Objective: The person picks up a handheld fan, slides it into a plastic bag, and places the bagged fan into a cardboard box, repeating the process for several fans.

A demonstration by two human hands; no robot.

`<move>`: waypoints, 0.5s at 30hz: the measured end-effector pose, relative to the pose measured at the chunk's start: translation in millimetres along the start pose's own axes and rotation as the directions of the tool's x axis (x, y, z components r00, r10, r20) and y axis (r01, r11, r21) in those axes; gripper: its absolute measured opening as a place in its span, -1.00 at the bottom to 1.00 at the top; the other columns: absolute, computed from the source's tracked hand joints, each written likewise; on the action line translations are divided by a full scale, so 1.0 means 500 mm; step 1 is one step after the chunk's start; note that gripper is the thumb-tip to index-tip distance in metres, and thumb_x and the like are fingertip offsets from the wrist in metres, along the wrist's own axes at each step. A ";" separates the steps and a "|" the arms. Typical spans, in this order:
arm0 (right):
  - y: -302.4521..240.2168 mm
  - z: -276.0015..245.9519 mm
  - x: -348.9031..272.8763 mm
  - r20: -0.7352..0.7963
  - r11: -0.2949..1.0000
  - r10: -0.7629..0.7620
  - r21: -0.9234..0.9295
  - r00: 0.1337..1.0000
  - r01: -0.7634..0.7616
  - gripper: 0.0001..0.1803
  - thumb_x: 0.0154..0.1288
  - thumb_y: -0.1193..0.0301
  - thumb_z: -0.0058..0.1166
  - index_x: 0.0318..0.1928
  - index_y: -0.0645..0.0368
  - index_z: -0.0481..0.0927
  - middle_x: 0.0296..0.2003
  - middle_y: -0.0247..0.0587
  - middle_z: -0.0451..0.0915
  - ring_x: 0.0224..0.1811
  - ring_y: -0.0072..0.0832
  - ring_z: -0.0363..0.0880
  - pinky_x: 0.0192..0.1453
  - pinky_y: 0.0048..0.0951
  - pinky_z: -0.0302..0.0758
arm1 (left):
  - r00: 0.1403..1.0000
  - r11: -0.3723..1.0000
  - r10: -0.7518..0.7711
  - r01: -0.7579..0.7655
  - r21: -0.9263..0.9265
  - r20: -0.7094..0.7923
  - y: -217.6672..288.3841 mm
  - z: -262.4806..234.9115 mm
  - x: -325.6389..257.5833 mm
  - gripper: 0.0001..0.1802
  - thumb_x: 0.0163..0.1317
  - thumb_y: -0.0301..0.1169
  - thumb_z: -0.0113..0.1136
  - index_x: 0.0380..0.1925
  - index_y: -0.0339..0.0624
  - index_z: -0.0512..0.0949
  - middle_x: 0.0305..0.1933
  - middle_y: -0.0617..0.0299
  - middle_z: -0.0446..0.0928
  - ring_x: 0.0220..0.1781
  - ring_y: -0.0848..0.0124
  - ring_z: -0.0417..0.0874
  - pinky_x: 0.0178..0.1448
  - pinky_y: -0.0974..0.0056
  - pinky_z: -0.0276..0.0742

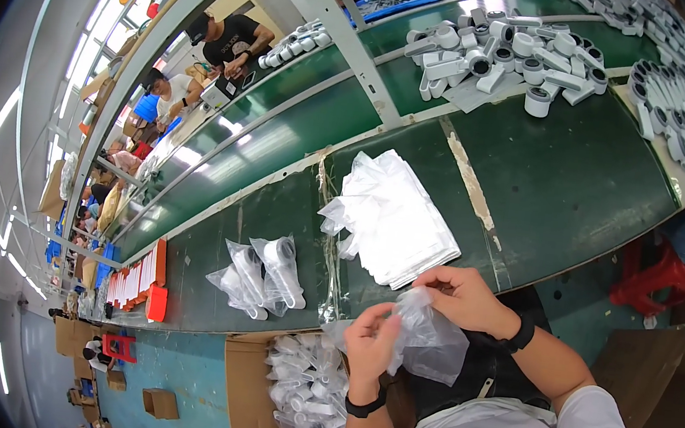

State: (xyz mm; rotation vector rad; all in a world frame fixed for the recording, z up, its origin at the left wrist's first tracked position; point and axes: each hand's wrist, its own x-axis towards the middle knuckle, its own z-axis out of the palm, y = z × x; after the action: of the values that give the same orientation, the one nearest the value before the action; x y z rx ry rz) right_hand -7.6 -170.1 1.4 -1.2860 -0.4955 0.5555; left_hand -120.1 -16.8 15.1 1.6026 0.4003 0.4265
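Both my hands are closed on a clear plastic bag (435,343) above my lap, just off the near edge of the green worktable. My left hand (373,342) pinches one side of it, and my right hand (468,299) grips the upper end. The bag is crumpled; whether anything is inside cannot be made out. Beyond my right hand lies a thick stack of flat white plastic bags (405,221), ruffled on its left side. To its left rest several white handled devices with round heads (279,270), each wrapped in clear plastic.
A big heap of unwrapped white-and-grey handled devices (504,55) lies at the far side. An open cardboard box (241,397) full of bagged devices stands below my left forearm. Red-orange boxes (136,279) line the table's left end. Co-workers sit along the line; a red stool (656,279) is at right.
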 end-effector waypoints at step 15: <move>-0.013 0.036 -0.013 -0.217 0.904 -0.215 -0.414 0.952 0.110 -0.78 0.22 0.54 0.11 -0.11 0.28 0.63 -0.30 -0.01 0.67 -0.36 -0.34 0.67 -0.25 -0.45 0.55 | 0.995 0.994 -0.090 0.093 0.064 -0.051 -0.027 0.007 -0.002 -0.81 0.19 -0.46 0.35 -0.28 -0.39 0.68 -0.50 0.45 0.51 -0.51 0.71 0.34 -0.44 0.55 0.20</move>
State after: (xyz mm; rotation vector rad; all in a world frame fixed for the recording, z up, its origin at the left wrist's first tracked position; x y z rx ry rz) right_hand -23.0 -162.0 11.4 -1.6605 -0.5079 0.1388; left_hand -119.0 -19.3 1.2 1.6339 0.5276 0.3857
